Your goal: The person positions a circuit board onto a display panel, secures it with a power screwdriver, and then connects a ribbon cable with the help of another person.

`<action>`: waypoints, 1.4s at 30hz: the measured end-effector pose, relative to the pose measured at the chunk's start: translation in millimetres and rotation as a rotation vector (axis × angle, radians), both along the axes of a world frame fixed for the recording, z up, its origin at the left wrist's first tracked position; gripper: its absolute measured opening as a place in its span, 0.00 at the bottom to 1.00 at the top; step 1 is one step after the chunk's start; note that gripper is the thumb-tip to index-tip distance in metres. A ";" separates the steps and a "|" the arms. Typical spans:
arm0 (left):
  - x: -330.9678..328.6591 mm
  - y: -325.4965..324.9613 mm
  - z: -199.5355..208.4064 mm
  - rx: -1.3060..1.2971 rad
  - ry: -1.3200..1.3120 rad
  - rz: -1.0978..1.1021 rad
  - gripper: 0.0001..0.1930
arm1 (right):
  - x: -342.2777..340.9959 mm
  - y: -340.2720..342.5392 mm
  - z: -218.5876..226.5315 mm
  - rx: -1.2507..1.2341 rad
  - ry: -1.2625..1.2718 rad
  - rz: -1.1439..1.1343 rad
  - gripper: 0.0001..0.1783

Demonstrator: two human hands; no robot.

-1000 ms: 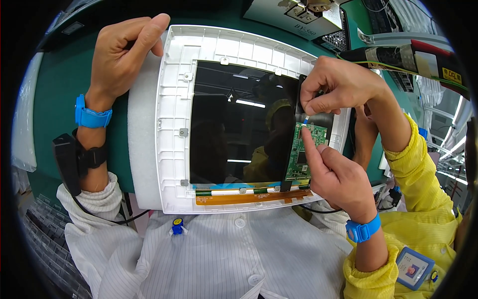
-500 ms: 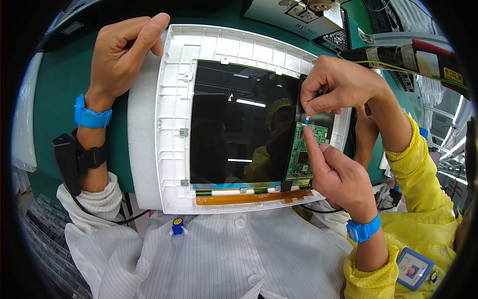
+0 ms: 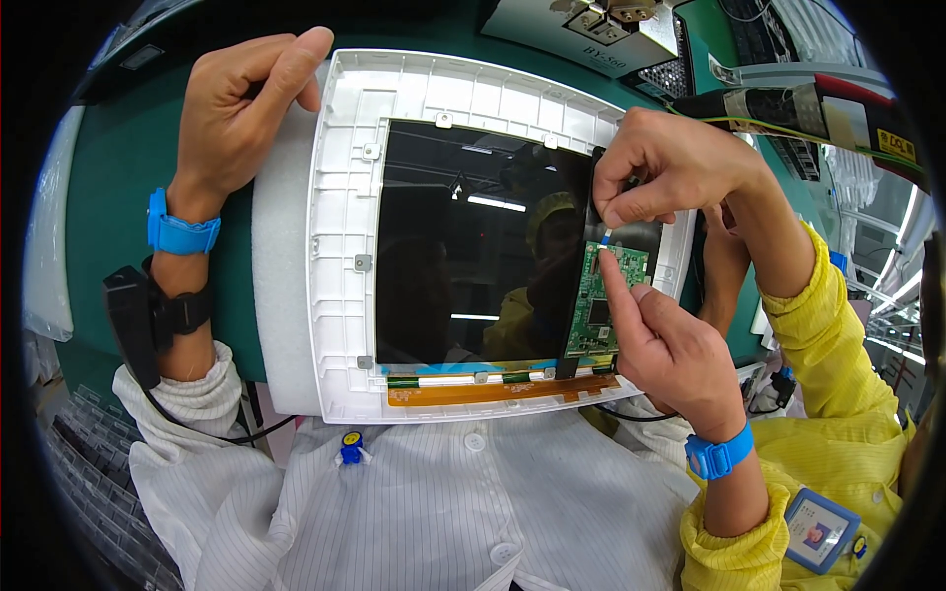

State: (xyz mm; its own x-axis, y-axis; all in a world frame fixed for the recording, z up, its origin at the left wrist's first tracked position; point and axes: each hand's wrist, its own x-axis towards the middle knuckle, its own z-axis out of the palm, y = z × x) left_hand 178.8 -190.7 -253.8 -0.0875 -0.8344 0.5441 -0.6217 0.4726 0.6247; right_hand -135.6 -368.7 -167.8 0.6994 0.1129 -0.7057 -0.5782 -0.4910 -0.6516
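My left hand (image 3: 241,108) is loosely closed beside the far left corner of a white plastic housing (image 3: 340,246), nothing visible in it. Set in the housing is a dark, glossy display panel (image 3: 473,266). Most of my right hand (image 3: 727,221) is hidden behind a co-worker's arm at the housing's right side; its fingers do not show. The co-worker's upper hand (image 3: 655,172) pinches a short blue-and-white ribbon cable (image 3: 606,237) at a green circuit board (image 3: 595,286). The index finger of the co-worker's other hand (image 3: 680,355) touches beside the cable's end.
White foam (image 3: 281,295) lies under the housing on a green mat (image 3: 108,217). An orange flex strip (image 3: 493,394) runs along the near edge. A white box-shaped device (image 3: 581,34) stands at the back, and a black-and-red tool (image 3: 818,113) reaches in at right.
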 end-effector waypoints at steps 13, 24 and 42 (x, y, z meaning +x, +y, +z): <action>0.4 -0.6 -2.2 0.000 -0.004 0.000 0.19 | 0.4 -1.6 -2.1 -0.001 0.007 0.001 0.08; 0.4 0.0 -3.1 0.011 0.003 0.008 0.18 | 2.1 -1.0 -1.2 0.006 0.021 -0.005 0.08; -0.7 -1.9 -2.6 0.012 0.002 0.009 0.19 | -0.2 -2.9 -0.8 0.007 0.023 0.004 0.09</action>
